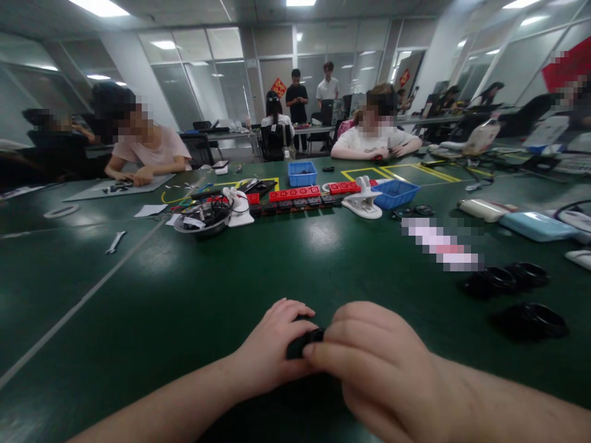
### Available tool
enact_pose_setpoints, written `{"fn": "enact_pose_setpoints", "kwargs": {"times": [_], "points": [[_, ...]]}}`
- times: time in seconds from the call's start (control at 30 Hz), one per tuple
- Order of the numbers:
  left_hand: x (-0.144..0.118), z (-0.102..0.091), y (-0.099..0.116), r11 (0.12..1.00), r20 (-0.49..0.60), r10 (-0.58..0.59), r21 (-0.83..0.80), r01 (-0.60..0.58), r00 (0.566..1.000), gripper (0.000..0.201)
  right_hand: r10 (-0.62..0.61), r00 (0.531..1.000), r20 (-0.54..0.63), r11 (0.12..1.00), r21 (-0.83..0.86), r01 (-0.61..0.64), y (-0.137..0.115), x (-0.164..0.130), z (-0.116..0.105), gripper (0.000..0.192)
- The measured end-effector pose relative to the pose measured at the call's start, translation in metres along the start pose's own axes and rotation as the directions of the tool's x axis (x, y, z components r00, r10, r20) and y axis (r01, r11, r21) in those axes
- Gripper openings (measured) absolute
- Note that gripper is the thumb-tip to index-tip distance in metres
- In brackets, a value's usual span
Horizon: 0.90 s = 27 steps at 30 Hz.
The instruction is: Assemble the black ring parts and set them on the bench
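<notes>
Your left hand (270, 347) has open desk (198, 295) on its outer side, up to the wrench (116, 242). Forward of both hands, you can pass over bare surface as far as the row of red blocks (295, 194); this row, the metal bowl (199, 232) and the white clamp (364, 204) block the lane. Beyond your right hand (381, 357), three black rings (514, 321) obstruct rightward travel.

Soft glare on the green tabletop (322, 236)
</notes>
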<state>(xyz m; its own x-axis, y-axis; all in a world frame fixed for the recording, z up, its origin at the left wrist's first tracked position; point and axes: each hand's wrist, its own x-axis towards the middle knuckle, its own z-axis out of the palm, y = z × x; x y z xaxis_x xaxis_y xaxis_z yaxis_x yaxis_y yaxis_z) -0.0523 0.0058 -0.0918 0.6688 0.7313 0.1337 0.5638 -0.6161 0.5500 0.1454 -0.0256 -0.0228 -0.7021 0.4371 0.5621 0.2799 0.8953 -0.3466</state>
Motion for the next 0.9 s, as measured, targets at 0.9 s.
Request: {"fn": "enact_pose_setpoints", "kwargs": {"times": [0.9], "points": [[0.004, -0.005, 0.005, 0.998, 0.067, -0.052, -0.015, 0.053, 0.996, 0.041, 0.172, 0.953, 0.247, 0.963, 0.159, -0.215, 0.031, -0.006, 0.022, 0.032]]}}
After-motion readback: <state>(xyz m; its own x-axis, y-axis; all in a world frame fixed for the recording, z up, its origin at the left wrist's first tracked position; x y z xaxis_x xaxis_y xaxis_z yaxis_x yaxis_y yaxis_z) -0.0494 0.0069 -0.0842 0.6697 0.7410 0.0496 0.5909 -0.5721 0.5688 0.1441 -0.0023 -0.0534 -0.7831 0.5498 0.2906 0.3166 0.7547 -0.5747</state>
